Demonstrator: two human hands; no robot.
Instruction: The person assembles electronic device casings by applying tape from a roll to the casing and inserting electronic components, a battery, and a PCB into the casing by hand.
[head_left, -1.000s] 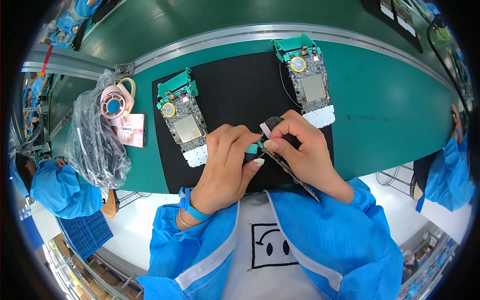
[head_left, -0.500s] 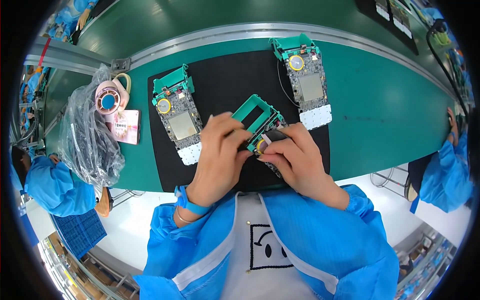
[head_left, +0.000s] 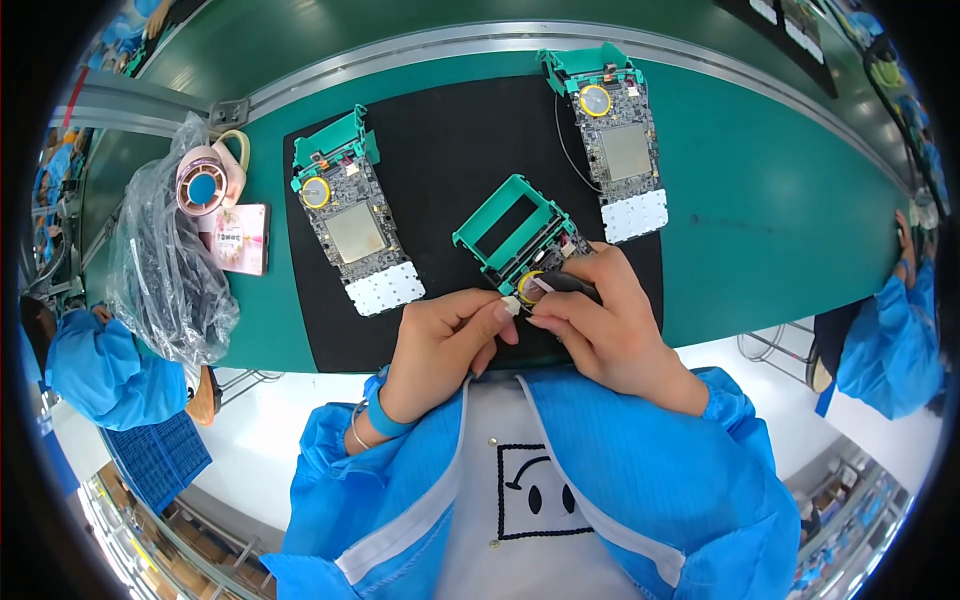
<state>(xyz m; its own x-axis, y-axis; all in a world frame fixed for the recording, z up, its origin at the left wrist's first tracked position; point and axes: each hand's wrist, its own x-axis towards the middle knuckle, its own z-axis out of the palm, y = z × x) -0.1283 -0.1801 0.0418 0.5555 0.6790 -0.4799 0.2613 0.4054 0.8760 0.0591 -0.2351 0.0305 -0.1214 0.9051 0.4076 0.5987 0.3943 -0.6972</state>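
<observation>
A circuit board with a green plastic frame (head_left: 493, 213) lies tilted in front of me, a yellow-rimmed coin cell (head_left: 529, 286) near its frame. My left hand (head_left: 440, 338) is closed at the board's lower left, with a small white piece (head_left: 513, 304) pinched between thumb and finger. My right hand (head_left: 622, 330) is closed round a small dark piece with a pale edge (head_left: 566, 284), held over the board next to the coin cell. What kind of piece it is, I cannot tell. The fingers hide the lower part of the board.
Two similar boards lie on the black mat (head_left: 440, 130): a left board (head_left: 357, 234) and a far right board (head_left: 627, 150) with a thin wire. On the green table stand a tape roll (head_left: 203, 188), a pink box (head_left: 241, 238) and clear plastic bags (head_left: 165, 260). Co-workers sit either side.
My left hand has come down from over the green frame to the board's lower left, now pinching the small white piece. My right hand stays at the board, still gripping the dark piece.
</observation>
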